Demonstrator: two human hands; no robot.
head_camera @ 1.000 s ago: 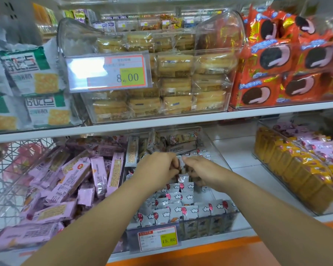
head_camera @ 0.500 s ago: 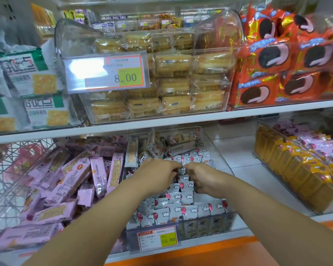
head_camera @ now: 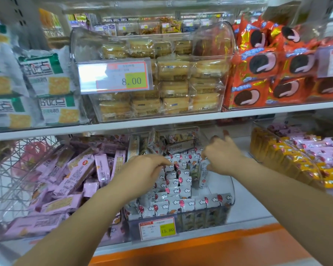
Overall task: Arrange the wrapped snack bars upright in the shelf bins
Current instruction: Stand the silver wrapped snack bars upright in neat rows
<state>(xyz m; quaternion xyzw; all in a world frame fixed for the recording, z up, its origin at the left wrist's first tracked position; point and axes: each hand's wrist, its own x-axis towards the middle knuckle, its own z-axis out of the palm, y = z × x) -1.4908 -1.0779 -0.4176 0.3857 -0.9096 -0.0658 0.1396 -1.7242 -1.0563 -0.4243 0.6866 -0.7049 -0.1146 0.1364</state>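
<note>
Snack bars (head_camera: 178, 181) stand in rows in the clear bin (head_camera: 232, 190). We note the right hand (head_camera: 224, 160) pinching one upright bar (head_camera: 202, 175) just right of them. The left hand (head_camera: 142, 175) touches their tops, grip unclear.

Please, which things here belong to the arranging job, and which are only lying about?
Job: white balloon-print snack bars, their clear bin, left hand, right hand pinching one; perhaps the jumbled pink bars.
Lying about: yellow cakes, orange cookie packs, green cracker packs.
</note>
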